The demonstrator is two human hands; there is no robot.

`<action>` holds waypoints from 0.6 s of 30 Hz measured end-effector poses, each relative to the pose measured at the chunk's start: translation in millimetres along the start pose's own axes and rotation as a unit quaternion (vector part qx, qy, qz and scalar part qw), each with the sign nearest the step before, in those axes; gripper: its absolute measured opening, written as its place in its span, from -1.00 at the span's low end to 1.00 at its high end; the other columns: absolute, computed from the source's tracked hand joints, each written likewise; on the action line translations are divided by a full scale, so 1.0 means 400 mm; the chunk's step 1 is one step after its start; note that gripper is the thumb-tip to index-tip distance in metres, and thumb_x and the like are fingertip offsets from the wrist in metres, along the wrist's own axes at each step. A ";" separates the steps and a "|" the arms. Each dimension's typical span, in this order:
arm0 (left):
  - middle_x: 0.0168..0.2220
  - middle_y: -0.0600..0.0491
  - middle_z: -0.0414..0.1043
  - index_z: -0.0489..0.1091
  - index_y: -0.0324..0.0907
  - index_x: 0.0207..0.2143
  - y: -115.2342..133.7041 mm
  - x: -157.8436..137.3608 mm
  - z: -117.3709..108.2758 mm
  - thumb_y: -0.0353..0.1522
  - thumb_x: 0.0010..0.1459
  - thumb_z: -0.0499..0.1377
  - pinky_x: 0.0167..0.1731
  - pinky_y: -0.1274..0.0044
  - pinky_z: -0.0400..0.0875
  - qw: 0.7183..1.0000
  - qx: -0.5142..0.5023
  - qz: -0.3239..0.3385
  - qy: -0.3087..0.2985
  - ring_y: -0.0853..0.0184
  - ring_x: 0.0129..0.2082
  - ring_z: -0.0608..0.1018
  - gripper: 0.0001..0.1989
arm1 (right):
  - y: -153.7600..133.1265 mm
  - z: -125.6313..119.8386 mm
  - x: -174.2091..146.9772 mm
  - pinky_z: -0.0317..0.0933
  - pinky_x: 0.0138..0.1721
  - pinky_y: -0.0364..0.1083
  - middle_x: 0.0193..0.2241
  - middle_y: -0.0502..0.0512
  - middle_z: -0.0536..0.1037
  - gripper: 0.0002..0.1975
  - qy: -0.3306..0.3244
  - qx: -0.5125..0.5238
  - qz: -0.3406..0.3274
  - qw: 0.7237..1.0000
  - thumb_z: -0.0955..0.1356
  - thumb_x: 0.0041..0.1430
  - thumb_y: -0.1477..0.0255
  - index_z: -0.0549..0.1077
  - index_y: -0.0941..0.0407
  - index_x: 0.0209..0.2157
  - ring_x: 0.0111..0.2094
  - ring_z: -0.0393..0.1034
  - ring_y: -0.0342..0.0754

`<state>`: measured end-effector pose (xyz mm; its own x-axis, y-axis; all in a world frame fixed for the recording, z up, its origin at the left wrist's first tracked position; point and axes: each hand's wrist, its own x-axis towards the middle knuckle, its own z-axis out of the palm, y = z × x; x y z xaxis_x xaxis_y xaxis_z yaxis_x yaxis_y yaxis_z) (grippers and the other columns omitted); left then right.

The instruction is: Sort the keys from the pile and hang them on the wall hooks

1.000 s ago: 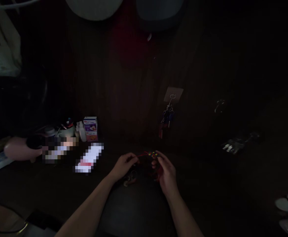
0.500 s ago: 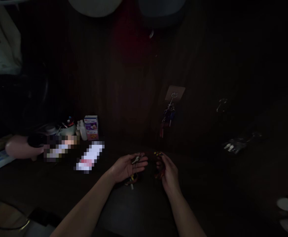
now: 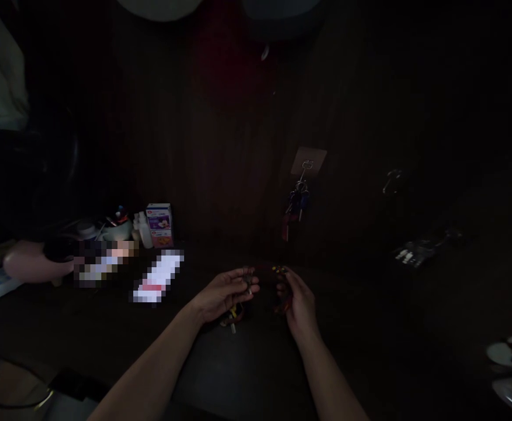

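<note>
My left hand (image 3: 218, 297) is closed, its thumb pressing a small metal key (image 3: 249, 285) against the fingers. Below that hand lies a bunch (image 3: 232, 318) with a yellow part, a reddish-brown loop and a pale key-like end; the hand partly covers it. My right hand (image 3: 303, 307), level with the left and a short gap away, is curled round a small item with a yellow-and-black patterned end (image 3: 279, 269). An orange-red strip (image 3: 284, 306) of it shows below the fingers. The dim light hides its exact kind.
Keys (image 3: 298, 204) hang from an adhesive hook (image 3: 309, 161) on the dark panel ahead. To the left stand a small printed box (image 3: 159, 225), white bottles (image 3: 144, 231) and a pink rounded object (image 3: 37, 261). A bright blurred phone-like screen (image 3: 159, 276) lies nearer.
My left hand has gone from lying open, palm up under the key, to closing its thumb over it. My right hand keeps its grip. The view has shifted slightly.
</note>
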<state>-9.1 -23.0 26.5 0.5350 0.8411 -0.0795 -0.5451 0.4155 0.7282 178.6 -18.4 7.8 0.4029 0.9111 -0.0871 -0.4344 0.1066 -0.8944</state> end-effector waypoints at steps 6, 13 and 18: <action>-0.22 -0.04 0.52 0.39 -0.25 -0.12 -0.009 0.010 -0.005 -0.56 -0.05 0.29 -0.34 0.64 0.43 0.997 0.036 0.026 0.058 0.39 -0.30 0.58 -0.62 | 0.001 -0.001 0.002 0.20 -0.64 -0.27 -0.50 -0.04 0.55 -0.61 0.003 -0.013 -0.007 1.000 0.49 -0.27 0.27 0.52 0.10 -0.31 -0.61 0.34 -0.24; -0.06 -0.16 0.45 0.40 -0.28 -0.11 -0.008 0.013 -0.007 -0.47 0.06 0.22 -0.10 0.45 0.38 0.997 0.017 0.046 0.053 0.22 -0.10 0.53 -0.70 | 0.000 -0.004 0.003 0.19 -0.66 -0.26 -0.51 -0.05 0.54 -0.61 0.009 -0.003 -0.007 1.000 0.50 -0.28 0.27 0.52 0.09 -0.32 -0.64 0.32 -0.24; -0.05 -0.13 0.45 0.40 -0.24 -0.09 -0.009 0.013 -0.004 -0.51 -0.01 0.26 -0.06 0.45 0.35 0.997 0.036 0.046 0.056 0.24 -0.10 0.52 -0.63 | -0.001 -0.004 0.004 0.19 -0.67 -0.26 -0.51 -0.04 0.54 -0.59 0.006 -0.004 -0.005 1.000 0.50 -0.30 0.28 0.51 0.11 -0.31 -0.64 0.32 -0.24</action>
<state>-5.5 -19.7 22.3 0.4077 0.9094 -0.0824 -0.5384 0.3123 0.7827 180.7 -17.7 7.3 0.4167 0.9052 -0.0830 -0.4245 0.1131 -0.8983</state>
